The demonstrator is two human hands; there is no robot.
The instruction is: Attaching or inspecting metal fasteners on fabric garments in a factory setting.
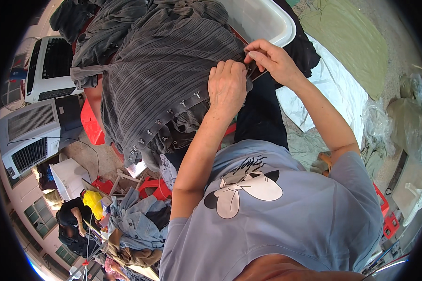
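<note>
Grey-sleeved arms reach up, both hands, left hand [227, 86] and right hand [269, 58], pinching the striped grey garment's [164, 61] fastener edge; hooks [166, 112] below the grip hang undone.

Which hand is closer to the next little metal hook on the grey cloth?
Left, probably. The left hand lies on the grey cloth right beside the row of metal hooks. The right hand pinches the edge farther from them.

A white plastic tub [262, 21] at top; green cloth [347, 42] right; red stools [157, 187]; crumpled denim clothes [131, 220] lower left.
</note>
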